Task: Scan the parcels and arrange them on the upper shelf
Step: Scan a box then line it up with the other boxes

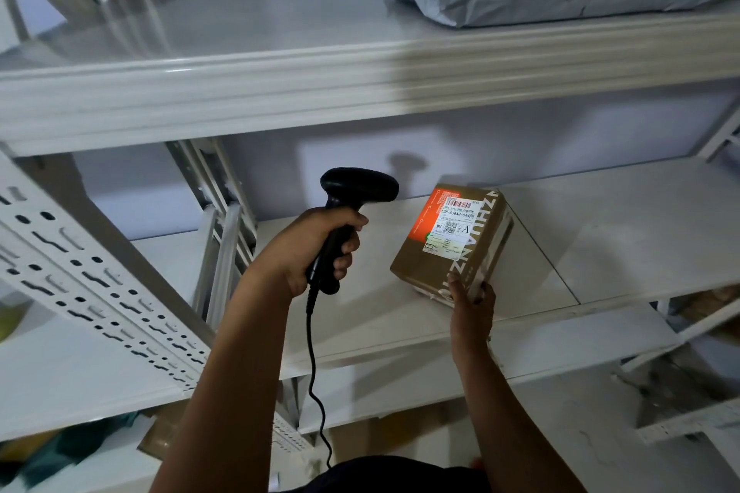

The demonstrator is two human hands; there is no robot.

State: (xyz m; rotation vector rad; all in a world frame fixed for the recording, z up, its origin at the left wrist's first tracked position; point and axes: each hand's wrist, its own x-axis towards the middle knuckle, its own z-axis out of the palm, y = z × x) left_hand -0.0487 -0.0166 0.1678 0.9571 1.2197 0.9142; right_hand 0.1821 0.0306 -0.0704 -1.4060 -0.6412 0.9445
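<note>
Head view: scanner (344, 199) beside cardboard parcel (452, 248)

At your left, a white perforated upright (92, 284) runs diagonally across the view, and two slotted rack posts (224, 204) stand side by side behind it, in front of the pale wall (520, 132). Low at your left, locate a teal cloth (68, 448) with a brown cardboard piece (160, 436) just right of it. A blurred yellow-green item (10, 322) shows at the left edge.
</note>
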